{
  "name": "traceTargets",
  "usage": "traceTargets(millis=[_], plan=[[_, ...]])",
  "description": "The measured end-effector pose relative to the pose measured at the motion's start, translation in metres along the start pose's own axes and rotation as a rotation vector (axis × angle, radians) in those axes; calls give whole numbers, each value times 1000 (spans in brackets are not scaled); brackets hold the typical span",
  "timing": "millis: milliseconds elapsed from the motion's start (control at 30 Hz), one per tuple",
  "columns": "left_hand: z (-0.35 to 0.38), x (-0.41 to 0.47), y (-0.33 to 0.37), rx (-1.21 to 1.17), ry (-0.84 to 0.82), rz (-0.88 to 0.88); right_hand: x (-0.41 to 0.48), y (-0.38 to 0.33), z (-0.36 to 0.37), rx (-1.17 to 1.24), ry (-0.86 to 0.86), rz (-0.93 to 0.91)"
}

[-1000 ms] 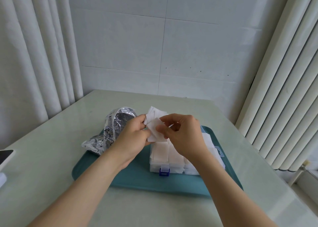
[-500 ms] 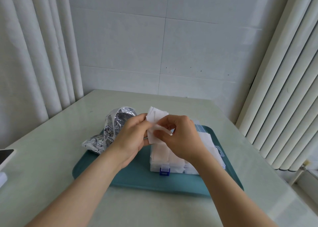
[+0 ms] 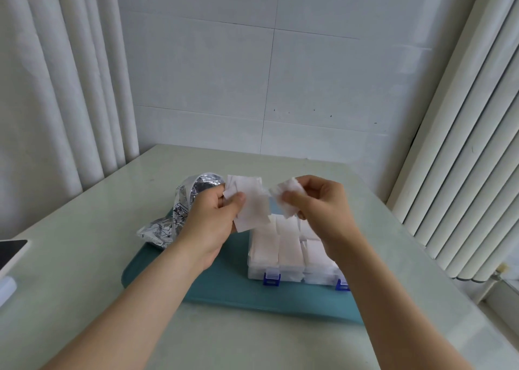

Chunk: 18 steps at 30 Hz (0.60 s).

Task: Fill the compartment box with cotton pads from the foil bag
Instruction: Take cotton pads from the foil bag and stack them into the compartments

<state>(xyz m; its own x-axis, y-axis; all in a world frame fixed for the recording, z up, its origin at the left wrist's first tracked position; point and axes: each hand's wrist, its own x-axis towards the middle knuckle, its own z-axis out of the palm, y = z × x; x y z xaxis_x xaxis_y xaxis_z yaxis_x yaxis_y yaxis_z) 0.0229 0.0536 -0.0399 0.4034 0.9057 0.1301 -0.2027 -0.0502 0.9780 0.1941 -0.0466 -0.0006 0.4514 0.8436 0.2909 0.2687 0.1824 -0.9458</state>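
Just pulled the hands apart, right hand (image 3: pixel 320 205) fingers (image 3: pixel 295 201) pinching one crumpled cotton pad (image 3: pixel 288 194) peeled off the stack (image 3: pixel 251 205) gripped in the left hand (image 3: pixel 213 219), both over the nearly full compartment box (image 3: pixel 261 274) beside the foil bag (image 3: pixel 179 209), so probably dropping it in next.

The right hand (image 3: pixel 323 209) has pulled one cotton pad (image 3: pixel 287 196) off the left hand's (image 3: pixel 213 218) stack (image 3: pixel 251 206).

Foil bag (image 3: pixel 179 218) sits half behind the left hand (image 3: pixel 213 220), and its print is too small to read. The right forearm (image 3: pixel 365 271) covers the compartment box's (image 3: pixel 261 274) right end, and cotton pads (image 3: pixel 286 243) bury its dividers. Far left, a dark-screened device (image 3: pixel 11 253) is cut off by the edge.
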Motion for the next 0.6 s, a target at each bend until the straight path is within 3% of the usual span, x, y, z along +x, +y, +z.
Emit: traceTargets(millis=[133,267,467,600], plan=[[-1,2,-1,-29,40,3,5,7,-4,29,62,79],[0,3,-1,-25,51,23,2,6,-1,101,-76,119],[-5,2,3,129,-61,60,-3,5,6,-173,-245,-155],[-6,-1,5,150,-144,29,-4,5,11,-277,-198,-180]])
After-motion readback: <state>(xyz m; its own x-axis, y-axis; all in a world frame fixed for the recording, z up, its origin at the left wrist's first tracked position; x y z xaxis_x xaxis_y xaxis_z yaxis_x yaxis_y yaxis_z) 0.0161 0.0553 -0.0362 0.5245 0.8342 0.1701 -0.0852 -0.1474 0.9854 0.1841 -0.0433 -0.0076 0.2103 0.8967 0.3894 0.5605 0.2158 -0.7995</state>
